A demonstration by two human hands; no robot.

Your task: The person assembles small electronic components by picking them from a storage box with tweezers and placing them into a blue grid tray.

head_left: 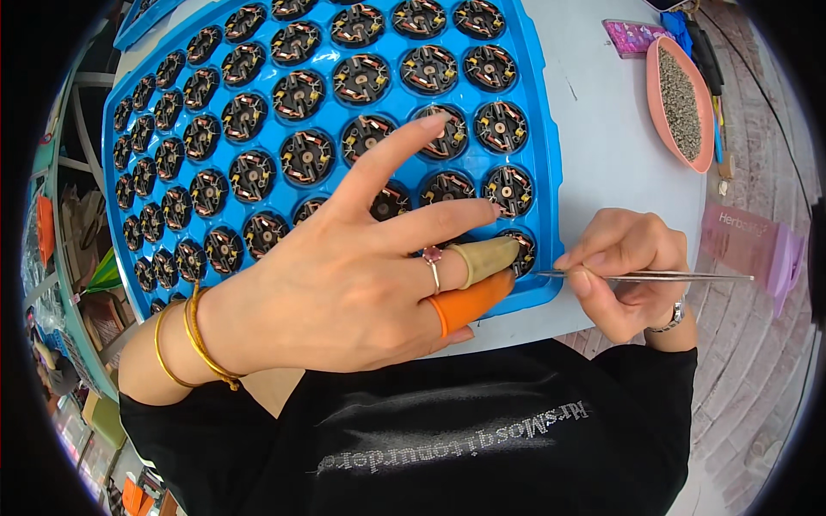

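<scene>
A blue plastic tray [544, 129] holds many round black parts [502, 127] in rows of wells, each with fine wires, small components and a copper-coloured centre. My left hand [344, 267] lies spread over the tray's near right area. Its index finger wears an orange finger cot [471, 305] and its middle finger a beige one [490, 258]. Both covered fingertips rest at the corner round part [524, 249], hiding some of it. Pinched in my right hand [632, 258] are metal tweezers [688, 277], their tips pointing left at that part, by the tray's edge.
On the pale table [594, 138], a pink dish [656, 95] of small grey pieces stands at the far right, beside a pink patterned packet [635, 39]. Another blue tray [138, 21] shows at the far left. Cluttered shelves [86, 215] stand left; a translucent purple box [761, 245] is at right.
</scene>
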